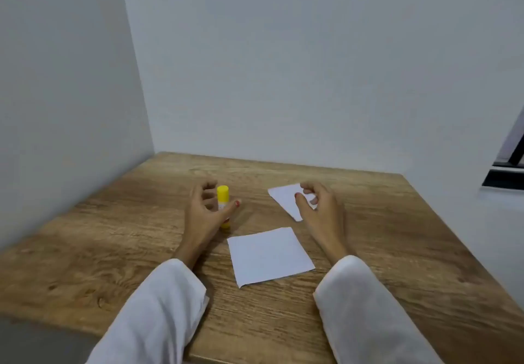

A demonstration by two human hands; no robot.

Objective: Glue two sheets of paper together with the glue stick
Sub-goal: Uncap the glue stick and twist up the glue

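Observation:
A yellow glue stick [222, 194] stands upright with its cap on, on the wooden table [397, 250]. My left hand [202, 216] curves around it, fingers spread behind it and the thumb crossing its front, not closed tight. One white paper sheet [269, 256] lies flat between my forearms. A second white sheet [285, 199] lies farther back to the right. My right hand [319, 212] hovers over that sheet's right part with fingers apart, hiding some of it; whether the fingertips touch it is unclear.
Grey walls close the table at the back and left, meeting in the far left corner. A dark window frame [507, 170] shows at the right edge. White sleeves [158, 315] cover both forearms over the near table edge.

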